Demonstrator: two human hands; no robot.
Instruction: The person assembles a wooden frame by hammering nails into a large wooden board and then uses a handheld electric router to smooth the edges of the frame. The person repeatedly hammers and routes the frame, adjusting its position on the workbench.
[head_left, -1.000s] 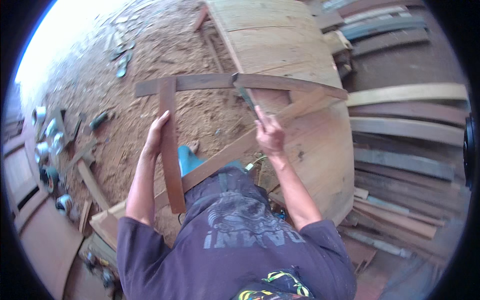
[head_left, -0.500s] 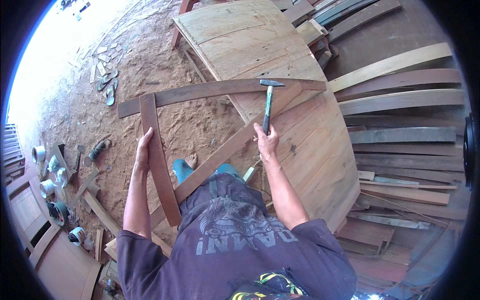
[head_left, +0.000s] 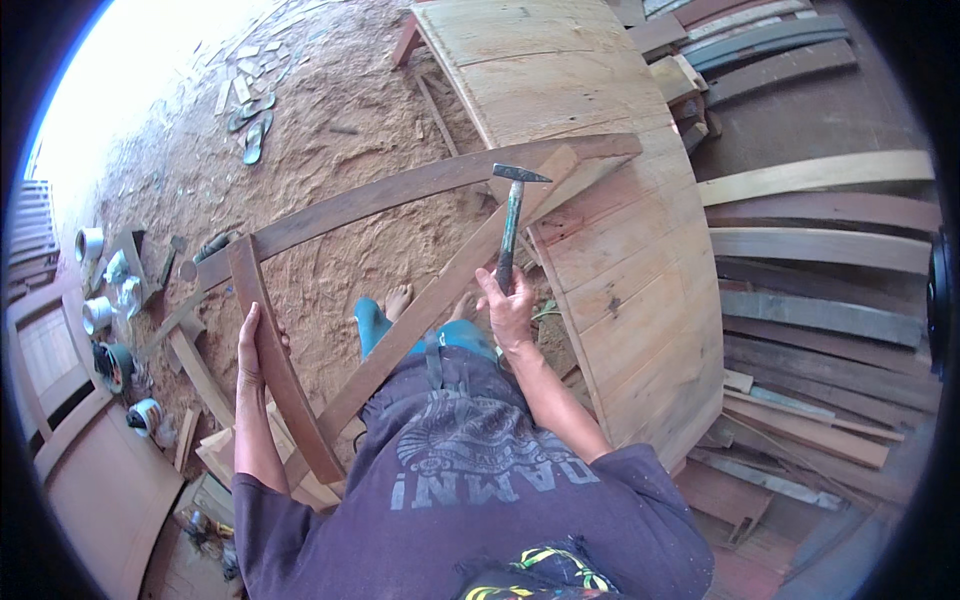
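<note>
A hammer (head_left: 510, 225) with a metal head and a worn green-and-black handle stands up from my right hand (head_left: 508, 305), whose fingers are wrapped round the handle's lower end. My left hand (head_left: 262, 350) grips the short crosspiece of a joined wooden frame (head_left: 375, 203), with the thumb side on the near face and fingertips showing at the far edge. Dark brown boards make up this frame: a long one across the top, the short crosspiece at its left, and a slanting board (head_left: 430, 285) running down toward my waist. The frame's right end lies over the plank table.
A plank-topped table (head_left: 640, 290) fills the right centre. Beyond it many boards (head_left: 820, 245) lie stacked. Sandals (head_left: 257, 135) and wood scraps lie on the dirt floor at upper left. Tape rolls (head_left: 90, 243) and tools sit at left, near a panelled wooden piece (head_left: 110, 490).
The frame has shifted left and tilted, its left end now lower. Both hands have moved left and a little downward with the frame and hammer. The table appears farther right.
</note>
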